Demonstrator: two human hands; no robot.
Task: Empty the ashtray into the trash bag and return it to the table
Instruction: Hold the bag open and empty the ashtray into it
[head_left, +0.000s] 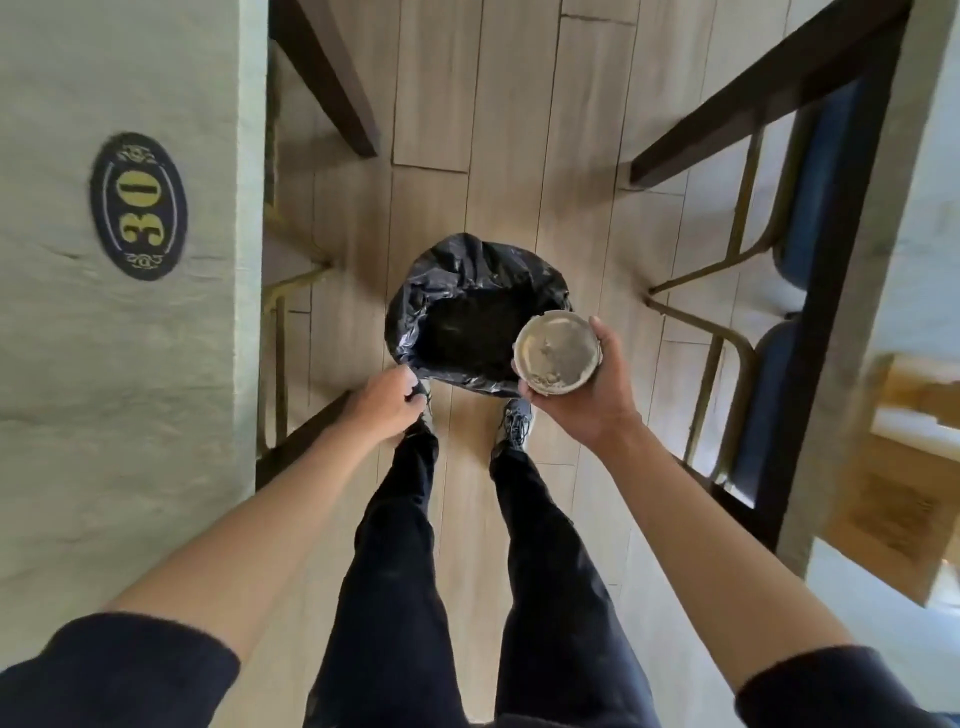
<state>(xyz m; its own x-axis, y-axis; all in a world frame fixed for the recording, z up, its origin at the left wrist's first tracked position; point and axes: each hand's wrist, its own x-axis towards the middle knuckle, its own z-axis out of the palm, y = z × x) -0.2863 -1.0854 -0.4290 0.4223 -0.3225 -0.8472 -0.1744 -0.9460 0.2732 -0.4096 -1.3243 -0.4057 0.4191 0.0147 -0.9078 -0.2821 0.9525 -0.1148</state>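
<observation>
A black trash bag (467, 291) stands open on the wooden floor between two tables. My left hand (384, 397) pinches the bag's near rim and holds it open. My right hand (597, 384) grips a round metal ashtray (556, 351) from below and the side, at the bag's right edge. The ashtray faces up, level or slightly tilted, with grey ash and bits of residue in it. The inside of the bag is dark and its contents cannot be made out.
A pale table (130, 364) with an oval number plate "30" (139, 206) is at my left. Another table (930, 182) and blue-seated chairs (810, 208) with brass frames stand at the right. My legs and shoes are just behind the bag. A wooden box (898, 483) sits far right.
</observation>
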